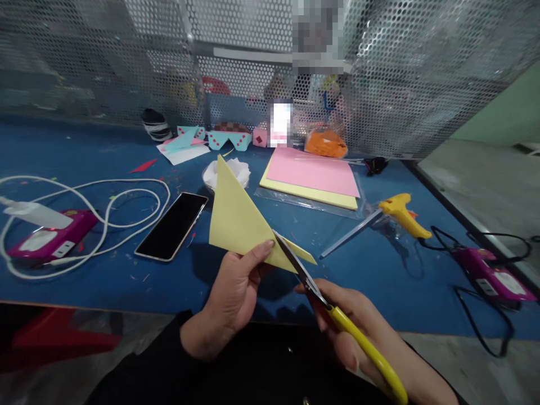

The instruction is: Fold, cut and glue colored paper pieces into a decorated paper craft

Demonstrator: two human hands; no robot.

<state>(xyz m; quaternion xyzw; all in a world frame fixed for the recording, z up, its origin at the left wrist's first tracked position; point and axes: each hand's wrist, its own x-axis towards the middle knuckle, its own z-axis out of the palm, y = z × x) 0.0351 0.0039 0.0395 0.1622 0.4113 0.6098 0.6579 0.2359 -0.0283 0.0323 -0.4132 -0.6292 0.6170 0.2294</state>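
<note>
A folded piece of yellow paper (236, 219), pointed at the top, is pinched between the thumb and fingers of my left hand (238, 292). My right hand (354, 320) grips scissors (310, 284) with yellow handles, its fingers wrapped about them. The blades lie across the right part of the paper, and a narrow yellow strip sticks out to the right beyond them. Behind the paper is a bowl (242, 171) lined with white material, partly hidden.
A phone (172, 228), white cable (107, 216) and purple power strip (54, 239) lie left. Pink and yellow sheets (314, 174) are behind. A yellow glue gun (405, 214), blue pen (350, 233) and second purple strip (493, 275) sit right. Blue paper pieces (230, 140) stand near the mesh.
</note>
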